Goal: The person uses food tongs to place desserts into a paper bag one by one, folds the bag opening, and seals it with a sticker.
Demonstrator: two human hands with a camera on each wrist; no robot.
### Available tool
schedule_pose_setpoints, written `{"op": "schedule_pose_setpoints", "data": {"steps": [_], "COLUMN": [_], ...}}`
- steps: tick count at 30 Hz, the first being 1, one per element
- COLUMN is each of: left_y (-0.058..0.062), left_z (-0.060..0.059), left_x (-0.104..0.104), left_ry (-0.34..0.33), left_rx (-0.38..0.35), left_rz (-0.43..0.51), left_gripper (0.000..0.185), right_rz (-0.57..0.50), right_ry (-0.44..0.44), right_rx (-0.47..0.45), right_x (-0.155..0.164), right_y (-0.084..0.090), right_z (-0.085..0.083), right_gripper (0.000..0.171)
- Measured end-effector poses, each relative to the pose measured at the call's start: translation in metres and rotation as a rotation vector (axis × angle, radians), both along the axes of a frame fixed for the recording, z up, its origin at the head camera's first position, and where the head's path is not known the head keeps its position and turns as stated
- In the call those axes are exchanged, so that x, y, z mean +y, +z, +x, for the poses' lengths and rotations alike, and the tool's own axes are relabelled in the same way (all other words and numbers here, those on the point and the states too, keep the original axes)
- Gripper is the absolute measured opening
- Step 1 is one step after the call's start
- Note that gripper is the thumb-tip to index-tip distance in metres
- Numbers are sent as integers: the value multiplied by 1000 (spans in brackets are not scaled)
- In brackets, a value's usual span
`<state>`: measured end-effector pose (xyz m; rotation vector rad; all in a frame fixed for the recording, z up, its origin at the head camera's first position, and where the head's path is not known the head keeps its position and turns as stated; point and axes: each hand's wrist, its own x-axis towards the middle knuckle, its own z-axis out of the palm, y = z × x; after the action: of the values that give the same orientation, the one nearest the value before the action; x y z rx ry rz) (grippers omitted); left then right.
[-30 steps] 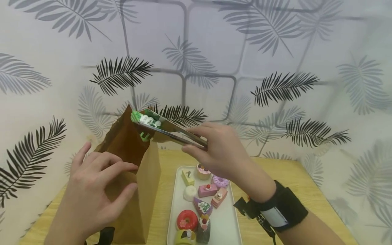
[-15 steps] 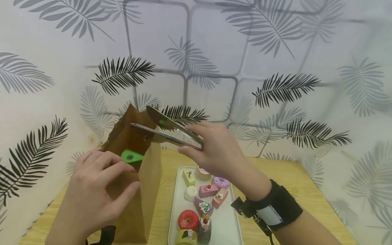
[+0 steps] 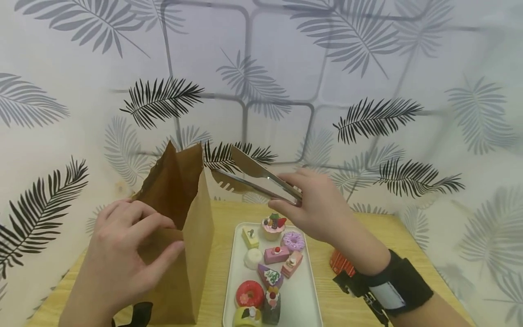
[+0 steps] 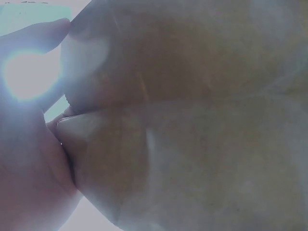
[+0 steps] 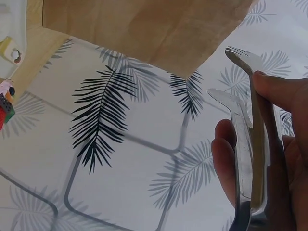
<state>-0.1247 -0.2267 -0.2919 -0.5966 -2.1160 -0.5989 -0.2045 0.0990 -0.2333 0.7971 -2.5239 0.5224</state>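
A tall brown paper bag [image 3: 200, 259] stands upright on the left with its mouth spread. My left hand [image 3: 122, 254] grips its near rim, fingers over the edge and thumb on the outside. The left wrist view is mostly the bag's creased paper [image 4: 192, 144]. My right hand [image 3: 316, 206] holds metal tongs [image 3: 246, 162] just right of the bag's mouth. In the right wrist view the tong arms [image 5: 258, 144] are apart with nothing between their tips. The bag's bottom is hidden.
Right of the bag lies a white tray [image 3: 300, 299] of toy sweets, including a fruit cupcake [image 3: 273, 230], a purple donut [image 3: 293, 241], a red donut [image 3: 249, 294] and several cake pieces. A red object [image 3: 341, 262] sits partly under my right wrist. Leaf-patterned cloth [image 3: 282, 59] hangs behind.
The tongs let go of a green cake slice with white topping, which fell into the bag and out of sight. My right hand then moved right with the tongs. My left hand stays put.
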Motion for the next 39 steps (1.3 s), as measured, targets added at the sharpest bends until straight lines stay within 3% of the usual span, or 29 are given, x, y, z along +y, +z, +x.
{"op": "schedule_pose_setpoints", "data": {"steps": [10,21,28,39], "left_y": [0,-2,-2,-1], "left_z": [0,-1,-2,0], "left_x": [1,3,5,3], "left_ry": [23,11,11,26], "left_rx": [-29,30,56,-6], "left_rz": [15,30,34,12], "left_gripper": [24,27,23,43], "right_rz": [33,60,61,40], "right_ry": [-89,-128,-149,-209], "right_rx": [-68,-90,-155,-287], "right_x": [29,52,66,83], "right_y": [-24,-48,-71,-98], "right_z": [2,8,11,15], "right_gripper": [55,54,47,54]}}
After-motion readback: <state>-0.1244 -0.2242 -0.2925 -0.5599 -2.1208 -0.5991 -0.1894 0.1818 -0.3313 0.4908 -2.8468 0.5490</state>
